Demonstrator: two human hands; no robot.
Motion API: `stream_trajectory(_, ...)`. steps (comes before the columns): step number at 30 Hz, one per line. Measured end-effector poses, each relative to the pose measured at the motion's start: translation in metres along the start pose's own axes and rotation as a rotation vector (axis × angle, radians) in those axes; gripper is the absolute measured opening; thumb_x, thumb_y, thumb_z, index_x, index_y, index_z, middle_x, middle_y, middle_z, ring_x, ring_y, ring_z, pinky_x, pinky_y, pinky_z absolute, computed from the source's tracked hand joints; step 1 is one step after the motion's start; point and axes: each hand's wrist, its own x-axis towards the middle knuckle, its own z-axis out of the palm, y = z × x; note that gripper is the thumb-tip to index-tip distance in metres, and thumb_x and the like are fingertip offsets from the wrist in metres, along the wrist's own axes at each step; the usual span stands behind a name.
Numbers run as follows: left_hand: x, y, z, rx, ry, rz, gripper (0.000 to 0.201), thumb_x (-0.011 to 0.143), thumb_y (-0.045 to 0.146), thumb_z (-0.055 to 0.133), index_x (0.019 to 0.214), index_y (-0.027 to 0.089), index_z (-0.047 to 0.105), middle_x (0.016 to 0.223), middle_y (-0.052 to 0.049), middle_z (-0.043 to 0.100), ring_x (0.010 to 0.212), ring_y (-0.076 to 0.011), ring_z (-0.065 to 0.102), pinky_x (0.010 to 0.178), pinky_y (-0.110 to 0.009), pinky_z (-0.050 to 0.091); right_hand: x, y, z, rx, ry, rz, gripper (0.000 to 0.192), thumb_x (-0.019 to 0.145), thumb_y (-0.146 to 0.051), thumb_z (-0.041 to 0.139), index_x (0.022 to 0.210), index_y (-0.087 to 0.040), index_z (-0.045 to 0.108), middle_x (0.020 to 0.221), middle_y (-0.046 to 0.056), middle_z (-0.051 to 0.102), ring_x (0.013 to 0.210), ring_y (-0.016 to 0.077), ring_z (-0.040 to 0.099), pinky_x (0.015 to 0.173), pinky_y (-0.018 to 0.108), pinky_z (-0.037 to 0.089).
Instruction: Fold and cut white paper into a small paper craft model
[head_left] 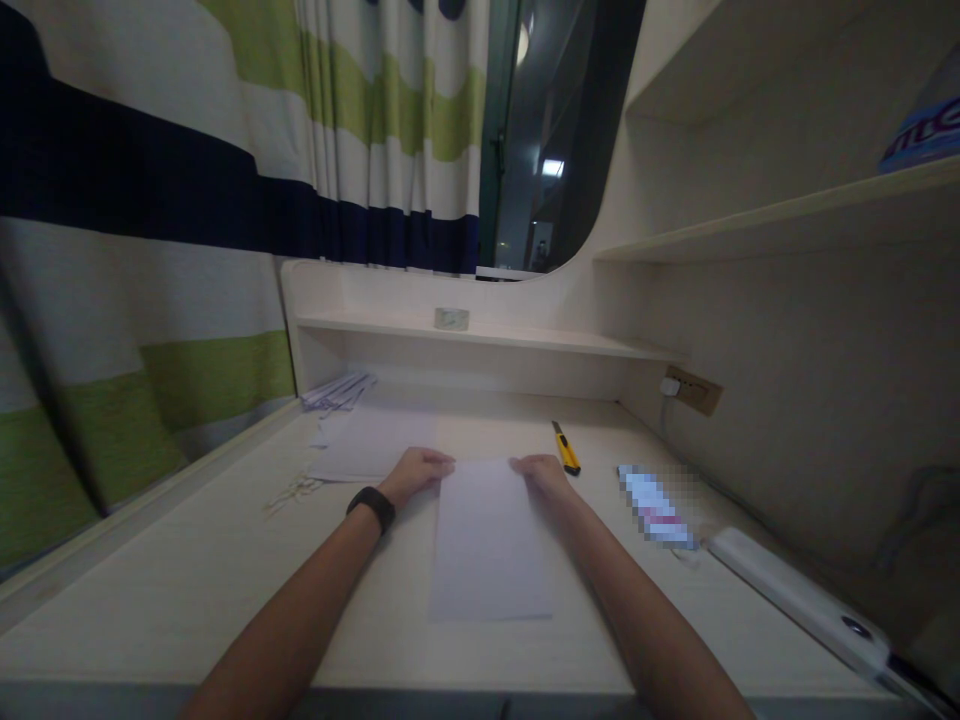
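Observation:
A white sheet of paper [491, 545] lies on the desk in front of me, its long side running away from me. At its far left corner, my left hand [420, 472] pinches the edge between thumb and fingers; a dark band is on that wrist. My right hand [546, 474] grips the far right corner in the same way. Just beyond the right hand lies a yellow utility knife [566, 450] with a black end. Left of the sheet and partly behind my left hand rests more white paper [367, 440].
Folded paper strips [339, 390] are piled at the back left, with thin strings [296, 490] nearer. A blurred-out phone [656, 508] and a long white device [799, 595] lie on the right. A tape roll [451, 319] sits on the low shelf. A plug [670, 386] is in the wall socket.

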Motion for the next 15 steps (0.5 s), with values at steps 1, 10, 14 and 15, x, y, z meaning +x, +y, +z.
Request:
stream_trajectory(1, -0.0002, 0.0004, 0.0003, -0.005, -0.011, -0.003, 0.039, 0.056, 0.032, 0.077, 0.084, 0.006, 0.071, 0.080, -0.014, 0.069, 0.069, -0.0196, 0.062, 0.063, -0.028, 0.045, -0.0005, -0.0002, 0.0008, 0.016, 0.027, -0.002, 0.025, 0.057, -0.028, 0.072, 0.052, -0.016, 0.051, 0.043, -0.002, 0.048, 0.038, 0.0087, 0.040, 0.039, 0.023, 0.027)
stream_trajectory(10, 0.0010, -0.0006, -0.0007, -0.053, -0.006, -0.021, 0.034, 0.056, 0.029, 0.077, 0.082, 0.007, 0.071, 0.079, -0.013, 0.069, 0.068, -0.0184, 0.062, 0.064, -0.028, 0.045, 0.0023, 0.0005, 0.0075, 0.039, 0.145, -0.021, 0.018, 0.056, -0.025, 0.070, 0.054, -0.014, 0.055, 0.043, -0.002, 0.050, 0.038, 0.0097, 0.042, 0.038, 0.023, 0.028)
stream_trajectory(14, 0.0037, -0.0024, -0.0045, -0.063, -0.041, -0.013, 0.032, 0.057, 0.029, 0.077, 0.080, 0.007, 0.071, 0.080, -0.013, 0.069, 0.068, -0.0184, 0.061, 0.063, -0.028, 0.045, 0.0045, 0.0013, 0.0068, 0.023, 0.129, -0.005, 0.020, 0.058, -0.027, 0.070, 0.053, -0.014, 0.056, 0.042, -0.001, 0.051, 0.037, 0.0097, 0.042, 0.038, 0.023, 0.029)
stream_trajectory(15, 0.0042, -0.0024, -0.0051, -0.074, -0.019, -0.009, 0.032, 0.056, 0.029, 0.077, 0.079, 0.008, 0.071, 0.080, -0.013, 0.069, 0.068, -0.0184, 0.061, 0.063, -0.028, 0.045, 0.0049, 0.0017, 0.0067, 0.015, 0.119, 0.006, 0.021, 0.060, -0.029, 0.069, 0.054, -0.014, 0.056, 0.042, -0.001, 0.052, 0.037, 0.0102, 0.043, 0.039, 0.023, 0.029)
